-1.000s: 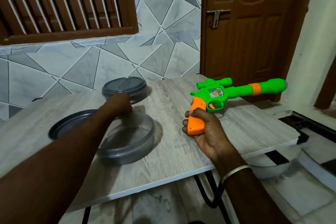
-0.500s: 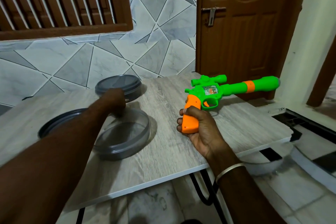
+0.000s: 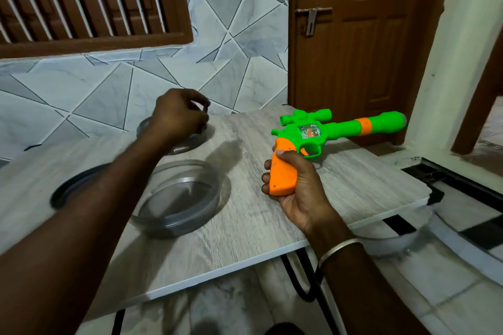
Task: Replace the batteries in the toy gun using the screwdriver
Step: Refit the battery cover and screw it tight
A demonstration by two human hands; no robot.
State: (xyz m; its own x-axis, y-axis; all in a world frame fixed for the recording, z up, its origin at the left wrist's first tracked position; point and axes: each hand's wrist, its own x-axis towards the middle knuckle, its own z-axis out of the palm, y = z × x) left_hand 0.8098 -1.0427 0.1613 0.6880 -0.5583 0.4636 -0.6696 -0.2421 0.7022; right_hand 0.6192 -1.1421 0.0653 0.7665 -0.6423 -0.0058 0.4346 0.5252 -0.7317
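Over the near right part of the grey wood-grain tabletop (image 3: 258,226), the right hand (image 3: 302,187) clenches the orange handle of the green-and-orange plastic toy gun (image 3: 326,130). The barrel points away from the palm and the handle's flat side faces the person, probably to present its screws. Left of that grip, beyond the open clear round plastic tub (image 3: 179,198), the left hand (image 3: 177,114) hovers with fingers curled. Blur hides whether it pinches anything. No screwdriver shows.

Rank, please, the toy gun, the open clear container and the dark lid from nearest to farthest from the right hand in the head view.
1. toy gun: held in the right hand.
2. open clear container: left of that hand.
3. dark lid: far left, beyond the container.
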